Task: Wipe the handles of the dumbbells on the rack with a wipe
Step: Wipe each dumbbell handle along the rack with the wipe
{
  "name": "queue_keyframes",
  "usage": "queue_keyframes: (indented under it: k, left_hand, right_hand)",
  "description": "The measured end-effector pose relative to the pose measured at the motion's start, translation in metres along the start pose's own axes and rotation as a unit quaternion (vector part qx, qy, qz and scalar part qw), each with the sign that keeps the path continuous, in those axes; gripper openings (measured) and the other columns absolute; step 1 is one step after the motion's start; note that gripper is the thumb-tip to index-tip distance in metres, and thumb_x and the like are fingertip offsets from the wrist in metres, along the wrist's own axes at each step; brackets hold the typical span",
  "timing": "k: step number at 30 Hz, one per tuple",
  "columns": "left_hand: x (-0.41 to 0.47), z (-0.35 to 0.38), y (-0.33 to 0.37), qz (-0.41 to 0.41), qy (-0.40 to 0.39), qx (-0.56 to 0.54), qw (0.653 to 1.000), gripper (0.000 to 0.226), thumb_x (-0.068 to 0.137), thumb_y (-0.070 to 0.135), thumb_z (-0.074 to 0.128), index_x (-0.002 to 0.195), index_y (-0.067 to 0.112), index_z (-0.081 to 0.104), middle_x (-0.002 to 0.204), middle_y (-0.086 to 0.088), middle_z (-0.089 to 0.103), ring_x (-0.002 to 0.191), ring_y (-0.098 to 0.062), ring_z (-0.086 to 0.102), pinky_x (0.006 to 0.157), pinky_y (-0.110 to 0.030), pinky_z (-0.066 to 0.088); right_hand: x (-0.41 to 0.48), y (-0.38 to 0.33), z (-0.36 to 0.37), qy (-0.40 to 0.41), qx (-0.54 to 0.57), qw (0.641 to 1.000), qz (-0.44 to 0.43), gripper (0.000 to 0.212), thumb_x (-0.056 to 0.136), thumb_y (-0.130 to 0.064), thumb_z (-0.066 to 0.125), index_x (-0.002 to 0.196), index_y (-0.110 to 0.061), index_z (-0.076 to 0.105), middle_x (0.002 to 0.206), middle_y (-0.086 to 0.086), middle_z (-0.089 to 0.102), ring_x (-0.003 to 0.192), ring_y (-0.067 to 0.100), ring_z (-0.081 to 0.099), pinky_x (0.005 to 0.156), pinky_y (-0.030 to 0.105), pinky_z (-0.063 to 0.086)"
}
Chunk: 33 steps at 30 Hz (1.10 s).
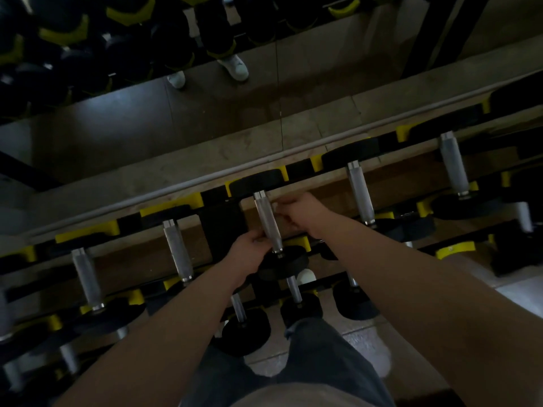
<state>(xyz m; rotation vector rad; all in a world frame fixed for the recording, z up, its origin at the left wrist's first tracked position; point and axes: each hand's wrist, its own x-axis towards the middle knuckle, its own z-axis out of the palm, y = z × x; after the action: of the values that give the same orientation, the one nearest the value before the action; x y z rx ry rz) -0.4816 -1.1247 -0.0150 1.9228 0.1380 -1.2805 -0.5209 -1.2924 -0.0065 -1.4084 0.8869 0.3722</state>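
White shoes (235, 67) are being reflected in a mirror (323, 69) behind. A grey bar (205, 177) is being kept along the mirror's foot. Dark trousers (323, 362) and a grey shirt (293, 398) are being worn. Pale floor (517, 289) is being shown at right.

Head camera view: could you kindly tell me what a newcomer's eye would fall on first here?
First, both hands meeting mid-frame: the left hand grips the near end of the central dumbbell's silver knurled metal handle, while the right hand seems to hold a small white wipe against its far end. Next, the similar silver handles lined up to either side on the black rack with yellow cradles.
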Motion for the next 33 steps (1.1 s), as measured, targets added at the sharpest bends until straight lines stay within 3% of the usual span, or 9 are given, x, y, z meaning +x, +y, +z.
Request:
queue_keyframes:
  k: [4, 8, 12, 15, 18, 20, 27, 30, 33]
  left_hand:
    - [-0.006, 0.001, 0.001, -0.013, 0.001, 0.005, 1.0, 0.022, 0.098, 0.025, 0.061, 0.119, 0.021, 0.063, 0.107, -0.002, 0.068, 0.093, -0.017, 0.065, 0.069, -0.024, 0.049]
    - [-0.01, 0.003, 0.005, -0.009, 0.042, 0.032, 0.999, 0.036, 0.088, 0.042, 0.07, 0.117, 0.023, 0.064, 0.113, -0.001, 0.067, 0.097, -0.017, 0.064, 0.07, -0.026, 0.05]
    - [-0.015, 0.006, 0.015, -0.01, 0.083, 0.035, 0.996, 0.02, 0.099, 0.028, 0.057, 0.115, 0.017, 0.059, 0.101, -0.003, 0.06, 0.082, -0.018, 0.055, 0.065, -0.03, 0.045]
    - [-0.02, 0.012, 0.023, -0.004, 0.05, 0.038, 0.998, 0.021, 0.101, 0.028, 0.053, 0.117, 0.019, 0.063, 0.094, -0.006, 0.059, 0.07, -0.018, 0.049, 0.055, -0.027, 0.037]
    - [-0.021, 0.019, 0.029, 0.016, 0.076, 0.068, 0.995, 0.029, 0.1, 0.029, 0.054, 0.126, 0.019, 0.061, 0.112, -0.01, 0.064, 0.086, -0.026, 0.059, 0.066, -0.031, 0.049]
    - [-0.019, 0.021, 0.031, 0.032, 0.14, 0.097, 0.985, 0.034, 0.097, 0.029, 0.058, 0.129, 0.018, 0.056, 0.12, -0.009, 0.063, 0.099, -0.026, 0.06, 0.083, -0.035, 0.052]
    - [-0.024, 0.036, 0.043, 0.034, 0.189, 0.094, 0.977, 0.038, 0.097, 0.026, 0.057, 0.134, 0.02, 0.05, 0.123, -0.008, 0.059, 0.102, -0.026, 0.059, 0.083, -0.035, 0.051]
    - [-0.031, 0.049, 0.052, 0.07, 0.133, 0.074, 0.986, 0.021, 0.096, 0.027, 0.058, 0.116, 0.027, 0.061, 0.121, -0.005, 0.061, 0.1, -0.021, 0.059, 0.088, -0.033, 0.05]
    - [-0.048, 0.063, 0.062, 0.087, 0.052, 0.072, 0.992, 0.005, 0.096, 0.034, 0.06, 0.1, 0.034, 0.063, 0.114, -0.001, 0.061, 0.108, -0.026, 0.06, 0.088, -0.037, 0.052]
  right_hand:
    - [-0.003, 0.001, 0.003, 0.007, -0.076, 0.996, -0.038, 0.018, 0.1, -0.023, 0.062, 0.11, -0.011, 0.072, 0.076, -0.002, 0.063, 0.066, 0.008, 0.056, 0.056, 0.019, 0.044]
    - [-0.016, 0.021, -0.003, -0.07, -0.242, 0.968, -0.008, 0.031, 0.095, -0.024, 0.067, 0.065, -0.015, 0.062, 0.064, 0.002, 0.058, 0.059, 0.014, 0.054, 0.055, 0.025, 0.044]
    - [-0.028, 0.027, -0.021, -0.008, -0.08, 0.996, 0.029, 0.006, 0.092, -0.011, 0.066, 0.094, -0.016, 0.068, 0.078, 0.003, 0.067, 0.069, 0.013, 0.061, 0.062, 0.026, 0.05]
    - [-0.039, 0.029, -0.037, 0.021, 0.003, 0.999, 0.03, 0.011, 0.094, -0.015, 0.067, 0.105, -0.017, 0.066, 0.092, 0.007, 0.07, 0.083, 0.017, 0.065, 0.079, 0.033, 0.055]
    - [-0.053, 0.027, -0.054, 0.03, 0.019, 0.999, 0.022, 0.008, 0.095, -0.018, 0.068, 0.103, -0.018, 0.067, 0.105, 0.011, 0.071, 0.1, 0.024, 0.068, 0.091, 0.039, 0.057]
    - [-0.056, 0.026, -0.065, 0.05, 0.029, 0.998, 0.017, 0.009, 0.094, -0.017, 0.069, 0.102, -0.015, 0.068, 0.106, 0.012, 0.071, 0.103, 0.025, 0.069, 0.091, 0.04, 0.059]
    - [-0.073, 0.029, -0.089, 0.106, 0.043, 0.993, -0.028, 0.028, 0.091, -0.004, 0.068, 0.112, -0.021, 0.067, 0.109, 0.002, 0.066, 0.097, 0.016, 0.066, 0.075, 0.025, 0.058]
    - [-0.085, 0.032, -0.093, 0.088, 0.021, 0.995, -0.033, 0.035, 0.091, 0.001, 0.064, 0.116, -0.023, 0.069, 0.116, 0.0, 0.063, 0.105, 0.016, 0.063, 0.084, 0.028, 0.059]
    - [-0.1, 0.032, -0.087, 0.101, 0.026, 0.994, -0.028, 0.027, 0.09, 0.0, 0.066, 0.108, -0.02, 0.071, 0.112, 0.005, 0.066, 0.098, 0.015, 0.065, 0.074, 0.021, 0.058]
